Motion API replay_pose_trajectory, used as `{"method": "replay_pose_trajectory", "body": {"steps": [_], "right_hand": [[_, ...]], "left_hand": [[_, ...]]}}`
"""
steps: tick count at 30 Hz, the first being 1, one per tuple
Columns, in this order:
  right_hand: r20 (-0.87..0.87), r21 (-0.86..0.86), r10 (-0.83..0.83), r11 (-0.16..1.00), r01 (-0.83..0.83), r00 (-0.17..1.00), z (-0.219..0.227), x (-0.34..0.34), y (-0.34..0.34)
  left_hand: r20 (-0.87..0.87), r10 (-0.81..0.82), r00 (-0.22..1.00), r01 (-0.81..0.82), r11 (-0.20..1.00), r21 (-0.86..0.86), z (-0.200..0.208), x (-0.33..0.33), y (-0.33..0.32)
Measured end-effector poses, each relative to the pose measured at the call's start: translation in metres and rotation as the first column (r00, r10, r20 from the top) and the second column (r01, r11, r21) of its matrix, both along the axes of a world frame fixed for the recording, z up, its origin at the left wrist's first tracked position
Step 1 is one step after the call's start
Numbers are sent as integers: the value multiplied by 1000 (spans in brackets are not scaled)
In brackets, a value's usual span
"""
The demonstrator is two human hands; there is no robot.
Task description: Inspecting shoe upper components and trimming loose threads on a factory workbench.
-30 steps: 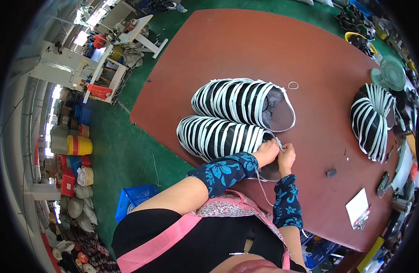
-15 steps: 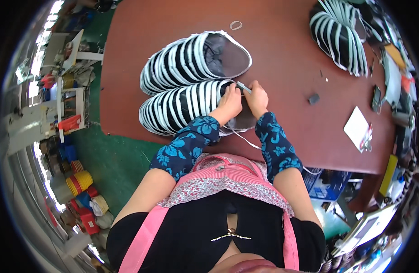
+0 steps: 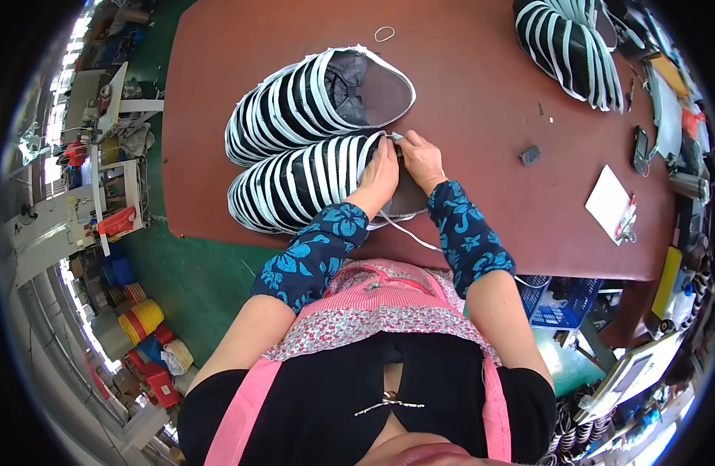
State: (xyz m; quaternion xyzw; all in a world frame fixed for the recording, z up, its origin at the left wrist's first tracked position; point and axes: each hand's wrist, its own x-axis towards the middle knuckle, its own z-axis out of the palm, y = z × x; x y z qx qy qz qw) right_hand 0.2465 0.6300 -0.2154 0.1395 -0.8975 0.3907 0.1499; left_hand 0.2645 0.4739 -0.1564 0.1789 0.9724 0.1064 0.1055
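Two long stacks of what look like nested shoe uppers, black with white edging, lie side by side on the table. At the right end of the nearer stack, both my hands meet at the far rim of its last upper. My left hand is closed on that rim, its fingers bunched and pointing away from me. Close beside it, my right hand pinches the same edge, where a small white bit shows between the hands. A thin white cord trails from this end toward my right forearm. The farther stack lies untouched.
A third striped bundle sits at the far right. On the reddish-brown table are a white loop, a small dark block, a white card and a dark handheld device. A blue crate stands below the table's right edge.
My right hand has come in closer to my left, and its fingers have turned toward the rim. The whole view has shifted slightly. The stacks keep their places beside each other.
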Motion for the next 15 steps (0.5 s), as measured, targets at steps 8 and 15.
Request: {"method": "replay_pose_trajectory", "body": {"steps": [8, 15], "right_hand": [[-163, 224, 253, 951, -214, 954, -13, -5, 29], [-58, 288, 324, 911, -295, 944, -2, -5, 45]], "left_hand": [[23, -69, 997, 67, 996, 64, -22, 1, -11], [184, -105, 977, 111, 994, -20, -4, -6, -14]]}}
